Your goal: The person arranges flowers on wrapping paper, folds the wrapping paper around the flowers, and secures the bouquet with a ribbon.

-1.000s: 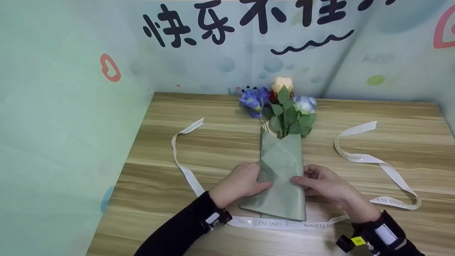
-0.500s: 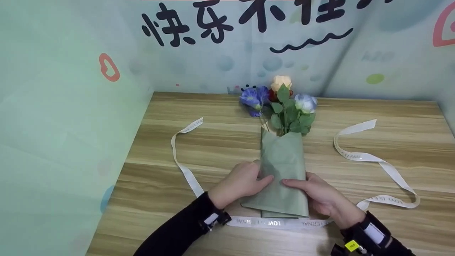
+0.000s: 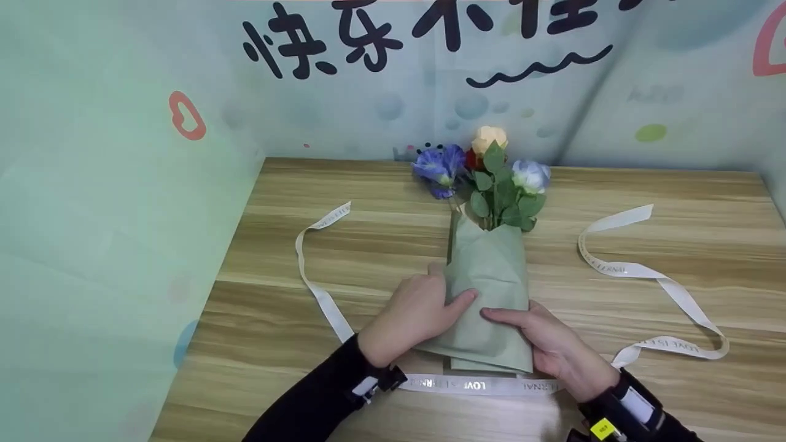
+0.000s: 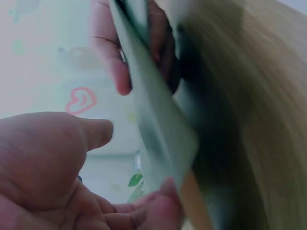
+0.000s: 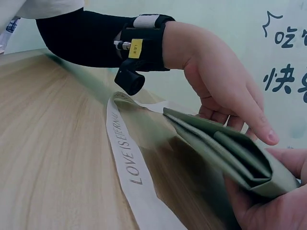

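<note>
A bouquet wrapped in pale green paper (image 3: pixel 488 258) lies toward the back of the table, blooms away from me. Its blue-violet flower (image 3: pixel 439 169), cream rose (image 3: pixel 490 140) and pale blue bloom (image 3: pixel 532 177) stick out above green leaves (image 3: pixel 505 195). My left hand (image 3: pixel 410 316) holds the paper's left edge, thumb on top, other fingers mostly hidden at that side. From the right, my right hand (image 3: pixel 559 350) grips the wrap, thumb over its front and fingers beneath. In the right wrist view the folded lower end (image 5: pixel 225 153) is tilted up off the table.
A white printed ribbon (image 3: pixel 470 385) runs across the table below the bouquet, its left tail (image 3: pixel 319 294) and right tail (image 3: pixel 681 307) curving backward on both sides. The wood-grain table (image 3: pixel 295 393) meets a printed backdrop (image 3: pixel 344 116) behind and at the left.
My right hand has shifted left, its thumb sliding farther onto the paper. The paper's lower end has moved slightly away from the ribbon. My left hand keeps nearly the same place.
</note>
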